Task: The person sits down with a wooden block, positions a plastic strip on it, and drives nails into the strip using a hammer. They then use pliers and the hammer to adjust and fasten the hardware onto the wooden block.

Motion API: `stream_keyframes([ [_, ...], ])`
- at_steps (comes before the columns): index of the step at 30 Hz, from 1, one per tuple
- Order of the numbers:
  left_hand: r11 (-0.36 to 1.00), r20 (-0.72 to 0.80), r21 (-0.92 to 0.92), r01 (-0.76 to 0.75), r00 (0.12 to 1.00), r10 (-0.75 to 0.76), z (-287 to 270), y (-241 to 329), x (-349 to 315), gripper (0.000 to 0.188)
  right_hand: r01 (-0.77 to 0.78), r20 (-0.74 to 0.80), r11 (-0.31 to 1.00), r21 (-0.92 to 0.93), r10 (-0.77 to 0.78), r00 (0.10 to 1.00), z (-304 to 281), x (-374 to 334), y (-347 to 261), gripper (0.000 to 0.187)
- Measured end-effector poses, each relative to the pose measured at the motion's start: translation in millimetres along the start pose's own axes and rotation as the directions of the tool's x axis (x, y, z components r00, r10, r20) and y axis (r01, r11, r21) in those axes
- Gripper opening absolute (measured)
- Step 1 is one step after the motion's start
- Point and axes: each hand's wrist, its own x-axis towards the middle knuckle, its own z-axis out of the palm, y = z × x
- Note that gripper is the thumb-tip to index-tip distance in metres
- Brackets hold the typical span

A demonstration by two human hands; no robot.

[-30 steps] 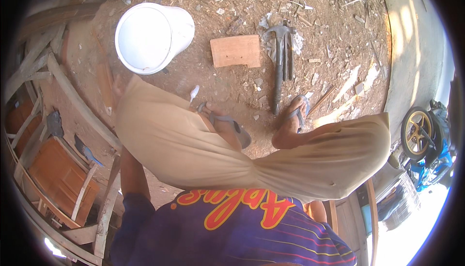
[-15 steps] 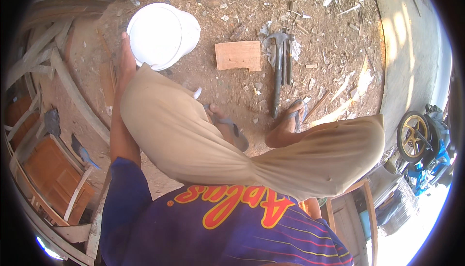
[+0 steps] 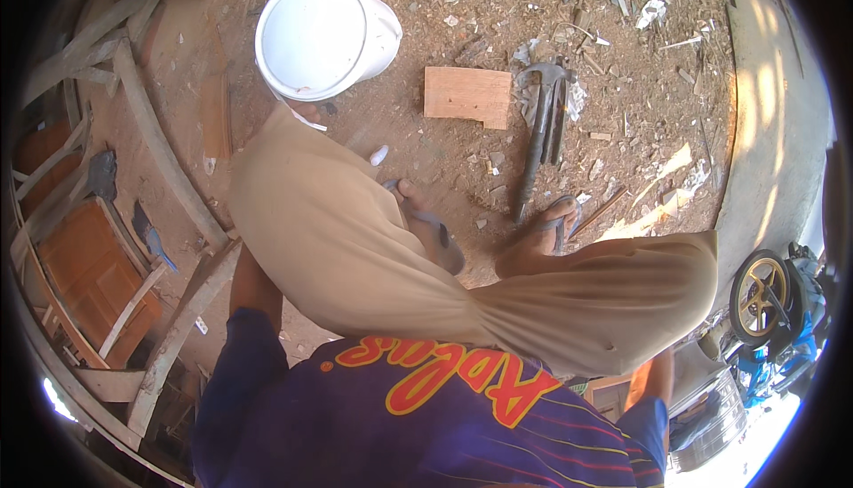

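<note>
Left arm (image 3: pixel 256 285) bent forward, forearm passing behind left knee (image 3: pixel 271 164); left hand (image 3: pixel 302 111) mostly hidden past knee, blurred, finger pose unclear; right arm (image 3: pixel 656 380) down by right thigh (image 3: pixel 613 310), hand out of sight; knees spread wide; left foot (image 3: pixel 428 226) and right foot (image 3: pixel 538 239) apart.

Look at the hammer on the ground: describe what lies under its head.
Pale, crumpled scraps show on both sides of the hammer, near its head, on the dirt ground. What lies directly beneath is covered; whether the scraps join there cannot be told.
</note>
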Motion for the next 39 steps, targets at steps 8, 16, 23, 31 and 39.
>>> stream_keyframes([
  [8, 0.948, -0.069, -0.312, -0.059, 0.997, 0.039, 51.4, -38.7, -9.3, 0.038, 0.554, 0.182, 0.561, -0.615, -0.583, 0.792, -92.7, 101.2, -266.0, 0.013],
  [16, 0.972, -0.196, -0.144, -0.185, 0.968, 0.155, 28.2, -18.3, -25.5, 0.030, 0.684, 0.379, 0.299, -0.665, -0.654, 0.655, 81.9, 97.1, -418.5, 0.082],
  [23, 0.947, -0.299, -0.200, -0.252, 0.936, 0.186, 28.2, 28.2, -52.0, 0.038, 0.694, 0.221, 0.245, -0.676, -0.832, 0.509, 171.6, 98.7, -373.9, 0.111],
  [31, 0.888, -0.254, -0.037, -0.458, 0.864, 0.434, 10.1, 80.8, -43.7, 0.036, 0.616, 0.168, 0.675, -0.405, -0.608, 0.776, 136.4, 69.2, -415.1, 0.101],
  [39, 0.898, -0.059, 0.094, -0.430, 0.898, 0.436, 0.2, 115.2, -17.9, 0.045, 0.583, 0.085, 0.643, -0.497, -0.632, 0.770, 86.7, 53.9, -444.5, 0.078],
])
